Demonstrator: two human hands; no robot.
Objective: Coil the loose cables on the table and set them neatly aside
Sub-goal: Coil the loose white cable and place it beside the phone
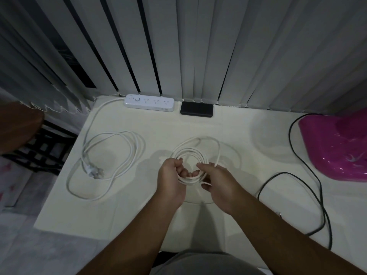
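Note:
A thin white cable (195, 153) is wound into a small coil of several loops above the middle of the cream table (151, 124). My left hand (171, 176) grips the coil's left side. My right hand (216, 178) pinches its right side, with one wider loose loop arching behind. A thicker white power cord (111, 155) lies in loose loops on the left, its plug (95, 172) resting inside them. A black cable (309, 187) snakes along the table's right side.
A white power strip (149, 102) and a black flat device (197, 109) sit at the table's back edge under vertical blinds. A magenta plastic object (335, 147) occupies the far right. A brown stool (17, 126) stands off the left edge.

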